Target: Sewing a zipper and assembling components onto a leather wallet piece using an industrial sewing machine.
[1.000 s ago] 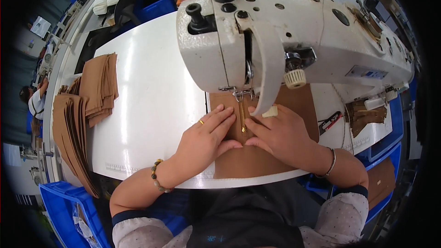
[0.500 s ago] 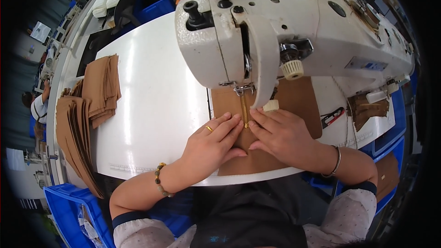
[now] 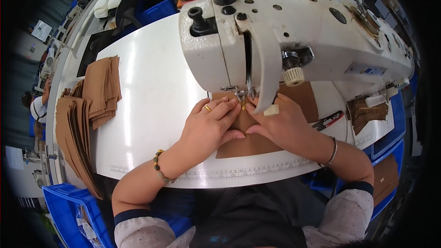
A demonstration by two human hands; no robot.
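A brown flat piece [image 3: 250, 143] lies on the white table [image 3: 151, 101] under the needle of a white sewing machine [image 3: 285, 41]. A gold zipper strip [image 3: 243, 106] runs along its middle, mostly hidden by fingers. My left hand [image 3: 209, 126] presses flat on the piece left of the zipper, fingertips right at the presser foot. My right hand [image 3: 281, 126] presses on the piece to the right of the zipper, thumb taped, fingers under the machine head.
Stacks of brown cut pieces [image 3: 89, 105] lie at the table's left edge. Black-and-red snips [image 3: 328, 120] and small brown pieces [image 3: 365, 112] sit at the right. Blue bins [image 3: 69, 211] stand below left and right. Another person [image 3: 39, 103] is at far left.
Both hands have slid forward with the brown piece, toward the needle. Less of the zipper shows now, and the fingertips are right at the presser foot.
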